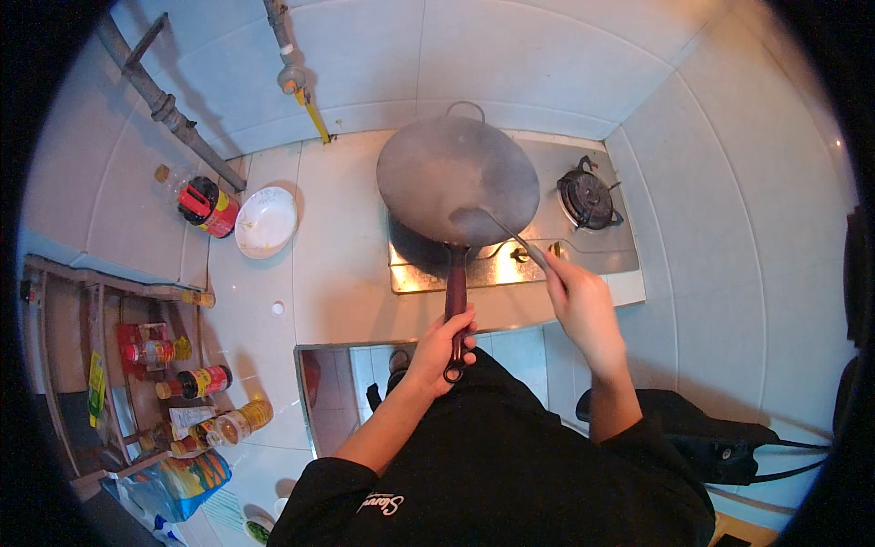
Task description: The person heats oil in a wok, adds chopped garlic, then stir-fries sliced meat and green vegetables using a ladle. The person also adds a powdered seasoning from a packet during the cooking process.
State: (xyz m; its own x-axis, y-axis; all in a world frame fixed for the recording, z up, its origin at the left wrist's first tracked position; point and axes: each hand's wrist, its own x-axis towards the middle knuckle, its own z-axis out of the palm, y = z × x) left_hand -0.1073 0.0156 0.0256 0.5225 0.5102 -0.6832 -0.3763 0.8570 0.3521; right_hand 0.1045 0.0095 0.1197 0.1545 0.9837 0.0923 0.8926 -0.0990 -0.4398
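A dark metal wok with a long dark red handle is over the left part of a steel gas stove. My left hand is closed round the lower half of that handle. In my right hand is the grey handle of a metal cooking utensil, probably a ladle or spatula. Its head rests low inside the wok, near the rim. Haze hangs over the wok, and I see no food in it. The burner under the wok is hidden.
To the right stands a bare burner. A white bowl sits on the left counter beside a dark bottle with a red label. Sauce bottles and an oil bottle stand farther down. A black bag is at the right.
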